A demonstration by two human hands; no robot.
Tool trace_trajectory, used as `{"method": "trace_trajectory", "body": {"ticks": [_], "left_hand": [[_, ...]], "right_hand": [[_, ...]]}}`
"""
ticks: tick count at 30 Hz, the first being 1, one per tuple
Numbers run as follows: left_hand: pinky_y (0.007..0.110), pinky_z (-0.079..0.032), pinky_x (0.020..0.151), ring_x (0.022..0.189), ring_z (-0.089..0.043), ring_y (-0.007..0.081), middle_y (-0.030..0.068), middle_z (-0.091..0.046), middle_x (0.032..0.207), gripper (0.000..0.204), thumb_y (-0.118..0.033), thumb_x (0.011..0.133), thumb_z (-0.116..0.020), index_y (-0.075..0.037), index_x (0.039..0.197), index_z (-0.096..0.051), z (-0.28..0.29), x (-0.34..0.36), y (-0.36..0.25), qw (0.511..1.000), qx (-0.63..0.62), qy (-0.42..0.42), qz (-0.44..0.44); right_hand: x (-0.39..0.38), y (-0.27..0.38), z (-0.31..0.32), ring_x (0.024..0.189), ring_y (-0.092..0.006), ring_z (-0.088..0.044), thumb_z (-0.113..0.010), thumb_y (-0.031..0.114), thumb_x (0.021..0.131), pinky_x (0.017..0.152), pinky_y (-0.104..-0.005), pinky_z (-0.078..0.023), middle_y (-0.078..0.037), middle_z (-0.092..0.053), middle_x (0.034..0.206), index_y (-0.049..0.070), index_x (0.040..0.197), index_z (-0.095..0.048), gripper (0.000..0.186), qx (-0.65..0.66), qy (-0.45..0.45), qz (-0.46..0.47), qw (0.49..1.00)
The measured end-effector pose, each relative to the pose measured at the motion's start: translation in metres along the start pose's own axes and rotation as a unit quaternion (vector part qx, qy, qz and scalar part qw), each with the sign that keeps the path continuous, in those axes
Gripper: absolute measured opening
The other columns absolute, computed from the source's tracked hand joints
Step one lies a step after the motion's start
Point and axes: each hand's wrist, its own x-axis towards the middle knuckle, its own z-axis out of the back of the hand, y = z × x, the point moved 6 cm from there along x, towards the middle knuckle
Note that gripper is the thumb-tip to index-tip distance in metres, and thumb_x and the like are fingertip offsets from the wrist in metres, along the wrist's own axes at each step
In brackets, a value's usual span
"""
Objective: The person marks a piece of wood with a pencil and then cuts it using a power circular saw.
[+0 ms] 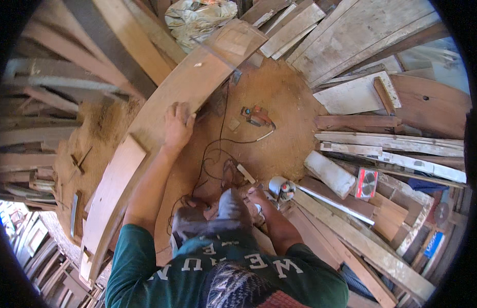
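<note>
A long, pale wooden board (113,179) runs along my left side, lying across a bench. My left hand (178,126) is on its inner edge, fingers bent and closed over the wood. A shorter flat piece of wood (126,154) lies on the board beside my left forearm. My right hand (258,196) is low by my right knee, fingers curled; what they hold, if anything, I cannot make out. Just right of it is a round, white-and-grey power tool (282,188).
An orange-and-black power tool (257,116) with a cable lies on the sawdust-covered floor (295,102). Black cords (205,159) loop near my feet. Planks (387,149) are stacked at right, with a packaged saw blade (366,183). A clamp (78,165) lies at left.
</note>
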Motion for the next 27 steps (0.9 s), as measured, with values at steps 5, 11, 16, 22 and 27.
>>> {"method": "trace_trajectory", "body": {"ticks": [5, 11, 16, 22, 27], "left_hand": [[0.065, -0.023, 0.124, 0.154, -0.035, 0.0436, 0.0234, -0.039, 0.164, 0.063, -0.043, 0.106, -0.057, -0.010, 0.159, -0.047, -0.085, 0.048, 0.036, 0.974, 0.220, -0.053, 0.019], [0.061, -0.022, 0.126, 0.154, -0.031, 0.0494, 0.0279, -0.036, 0.165, 0.065, -0.040, 0.107, -0.050, -0.003, 0.160, -0.043, -0.114, 0.074, 0.029, 0.974, 0.226, -0.017, -0.011], [0.059, -0.024, 0.127, 0.155, -0.029, 0.0498, 0.0360, -0.035, 0.161, 0.065, -0.038, 0.111, -0.043, 0.008, 0.156, -0.041, -0.103, 0.077, 0.019, 0.982, 0.188, 0.001, -0.016], [0.058, -0.024, 0.126, 0.153, -0.032, 0.0509, 0.0367, -0.033, 0.163, 0.070, -0.043, 0.109, -0.039, 0.011, 0.154, -0.041, -0.101, 0.075, 0.025, 0.974, 0.227, 0.007, -0.015], [0.064, -0.023, 0.125, 0.151, -0.032, 0.0537, 0.0350, -0.036, 0.161, 0.071, -0.035, 0.096, -0.061, 0.003, 0.154, -0.046, -0.099, 0.077, 0.027, 0.973, 0.231, 0.013, 0.002]], "right_hand": [[0.172, -0.022, 0.084, 0.110, -0.0372, -0.070, -0.069, 0.028, 0.093, 0.094, -0.0463, -0.056, -0.023, -0.073, 0.122, 0.001, 0.113, -0.070, 0.034, -0.005, -0.073, 0.005, 0.997], [0.373, -0.126, 0.194, 0.121, -0.0401, -0.067, -0.069, 0.035, 0.092, 0.101, -0.0468, -0.054, -0.027, -0.068, 0.134, -0.003, 0.135, -0.060, 0.058, -0.029, -0.268, -0.080, 0.960], [0.489, -0.133, 0.255, 0.119, -0.0408, -0.068, -0.069, 0.043, 0.092, 0.099, -0.0477, -0.054, -0.028, -0.069, 0.131, -0.003, 0.134, -0.062, 0.062, -0.037, -0.230, -0.121, 0.965], [0.540, -0.105, 0.261, 0.117, -0.0417, -0.069, -0.068, 0.051, 0.092, 0.097, -0.0488, -0.055, -0.029, -0.070, 0.128, -0.003, 0.133, -0.064, 0.068, -0.044, -0.172, -0.133, 0.975], [0.480, -0.055, 0.248, 0.115, -0.0425, -0.070, -0.068, 0.059, 0.092, 0.095, -0.0497, -0.056, -0.029, -0.071, 0.126, -0.002, 0.132, -0.066, 0.073, -0.070, -0.153, -0.132, 0.977]]}}
